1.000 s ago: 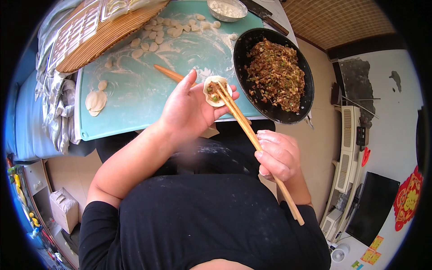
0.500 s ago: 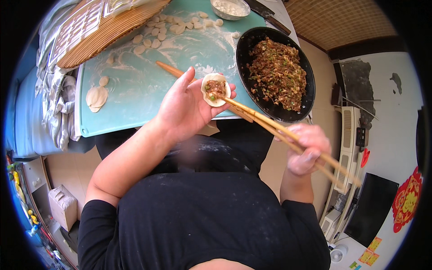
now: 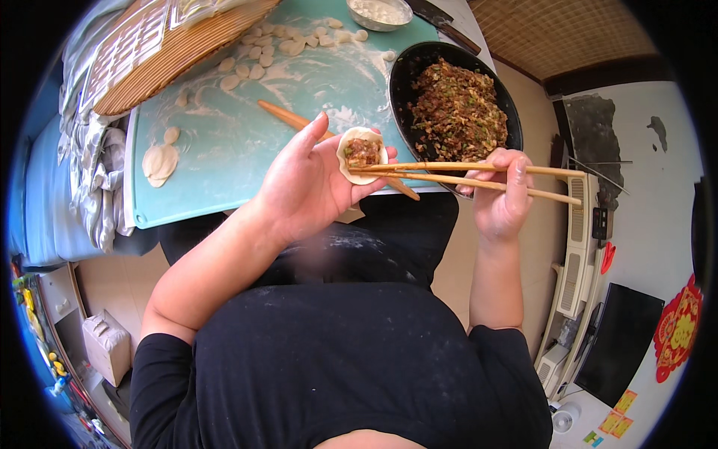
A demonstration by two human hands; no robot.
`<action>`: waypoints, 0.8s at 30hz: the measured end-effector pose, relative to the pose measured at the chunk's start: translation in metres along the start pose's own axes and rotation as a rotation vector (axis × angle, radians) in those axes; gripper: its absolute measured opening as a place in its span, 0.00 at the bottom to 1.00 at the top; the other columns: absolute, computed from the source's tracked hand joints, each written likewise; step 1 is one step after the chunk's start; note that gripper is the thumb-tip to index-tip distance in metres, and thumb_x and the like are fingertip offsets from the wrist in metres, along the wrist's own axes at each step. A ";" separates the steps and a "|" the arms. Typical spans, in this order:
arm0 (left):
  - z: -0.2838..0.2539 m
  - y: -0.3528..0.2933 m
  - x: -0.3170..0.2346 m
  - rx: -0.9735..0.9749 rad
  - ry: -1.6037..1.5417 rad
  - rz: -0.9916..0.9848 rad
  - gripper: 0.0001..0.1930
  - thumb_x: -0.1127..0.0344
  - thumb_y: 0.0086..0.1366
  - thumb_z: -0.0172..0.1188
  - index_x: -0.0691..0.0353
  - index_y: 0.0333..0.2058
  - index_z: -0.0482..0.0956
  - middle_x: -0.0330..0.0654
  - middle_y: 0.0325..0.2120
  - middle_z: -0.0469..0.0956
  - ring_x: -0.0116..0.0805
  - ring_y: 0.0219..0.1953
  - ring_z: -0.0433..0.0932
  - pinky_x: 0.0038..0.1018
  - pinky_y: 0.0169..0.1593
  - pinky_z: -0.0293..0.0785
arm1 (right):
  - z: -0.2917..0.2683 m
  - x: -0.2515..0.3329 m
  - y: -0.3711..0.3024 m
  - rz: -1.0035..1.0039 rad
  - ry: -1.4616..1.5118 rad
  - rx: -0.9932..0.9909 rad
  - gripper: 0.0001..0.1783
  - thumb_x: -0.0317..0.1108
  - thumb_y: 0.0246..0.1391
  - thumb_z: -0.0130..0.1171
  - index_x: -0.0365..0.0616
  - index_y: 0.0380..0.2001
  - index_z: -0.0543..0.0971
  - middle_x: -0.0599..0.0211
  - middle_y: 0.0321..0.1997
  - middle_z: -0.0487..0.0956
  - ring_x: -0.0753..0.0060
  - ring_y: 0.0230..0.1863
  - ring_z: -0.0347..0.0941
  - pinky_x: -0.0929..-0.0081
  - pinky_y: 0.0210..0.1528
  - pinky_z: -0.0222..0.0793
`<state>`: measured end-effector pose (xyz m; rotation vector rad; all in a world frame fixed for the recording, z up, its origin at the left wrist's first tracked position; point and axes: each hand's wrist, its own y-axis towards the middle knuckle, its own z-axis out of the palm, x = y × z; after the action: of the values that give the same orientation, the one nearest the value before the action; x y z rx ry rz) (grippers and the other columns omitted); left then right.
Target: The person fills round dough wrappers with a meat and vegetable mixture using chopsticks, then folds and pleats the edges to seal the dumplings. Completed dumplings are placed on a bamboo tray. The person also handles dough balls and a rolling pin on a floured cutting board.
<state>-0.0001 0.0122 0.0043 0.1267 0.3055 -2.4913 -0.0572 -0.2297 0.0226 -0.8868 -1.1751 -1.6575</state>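
Palm up, my left hand [image 3: 303, 179] cradles a round dumpling wrapper [image 3: 342, 155] in its fingers, the thumb held away from it. Meat filling [image 3: 363, 150] with green bits sits in the middle of the wrapper. My right hand [image 3: 505, 198] grips a pair of long wooden chopsticks [image 3: 437, 166], whose tips touch the lower part of the wrapper beside the filling. A wooden rolling pin [image 3: 280, 114] lies on the floury teal mat [image 3: 217, 165], partly hidden behind my left hand. The black pan [image 3: 404, 131] of chopped filling stands just beyond the chopsticks.
Small dough pieces [image 3: 256, 72] lie scattered at the mat's far side, and flat wrappers [image 3: 160, 162] overlap at its left. A slatted tray [image 3: 194, 52] overhangs the far left. A bowl of flour [image 3: 379, 13] and a knife [image 3: 456, 34] rest at the back.
My right hand has moved up toward the pan, bringing the chopsticks nearly level. Their tips have shifted to the wrapper's lower edge. The left hand has barely moved.
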 end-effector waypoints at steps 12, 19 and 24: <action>-0.006 -0.001 0.002 -0.024 0.019 -0.021 0.31 0.45 0.67 0.33 0.68 0.55 0.57 0.56 0.54 0.61 0.47 0.54 0.65 0.36 0.56 0.67 | -0.004 0.001 0.001 0.068 0.031 -0.140 0.15 0.41 0.61 0.41 0.42 0.29 0.71 0.63 0.20 0.73 0.66 0.19 0.71 0.70 0.21 0.72; -0.009 -0.003 0.001 -0.048 0.032 -0.007 0.31 0.45 0.67 0.33 0.69 0.55 0.58 0.56 0.53 0.62 0.47 0.53 0.67 0.35 0.55 0.67 | -0.014 -0.001 0.000 0.087 0.165 -0.260 0.16 0.42 0.62 0.40 0.42 0.31 0.71 0.63 0.21 0.74 0.67 0.19 0.71 0.69 0.23 0.73; -0.021 -0.004 -0.001 -0.071 0.104 0.020 0.30 0.47 0.67 0.34 0.70 0.54 0.58 0.55 0.53 0.64 0.45 0.52 0.68 0.34 0.54 0.67 | -0.055 -0.009 -0.004 -0.037 -0.490 -0.468 0.15 0.39 0.62 0.41 0.39 0.33 0.71 0.64 0.24 0.74 0.69 0.25 0.73 0.74 0.28 0.75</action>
<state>-0.0010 0.0208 -0.0152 0.2289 0.4337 -2.4553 -0.0614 -0.2794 -0.0027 -1.6443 -1.1314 -1.8389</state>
